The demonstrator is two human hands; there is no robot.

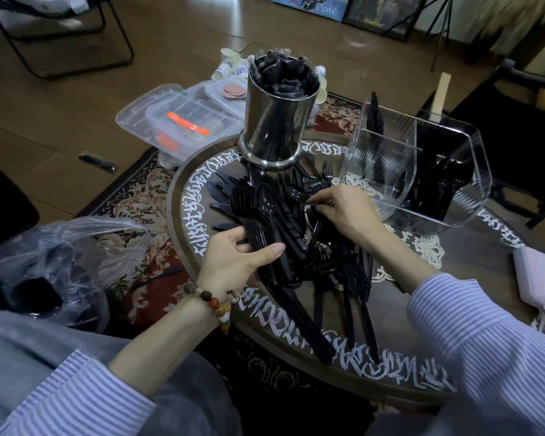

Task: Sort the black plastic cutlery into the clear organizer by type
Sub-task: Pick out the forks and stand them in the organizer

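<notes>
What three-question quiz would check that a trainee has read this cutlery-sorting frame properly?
1. True or false: the left hand grips a stack of black spoons.
2. Where does the clear organizer stand? A) on the floor B) on the round table, beyond the right hand C) inside the steel canister
3. Fill in: the steel canister holds crumpled black ____.

Key: 1 true. 2 B. 3 wrappers; they look like plastic sleeves, though the exact material is hard to tell.
</notes>
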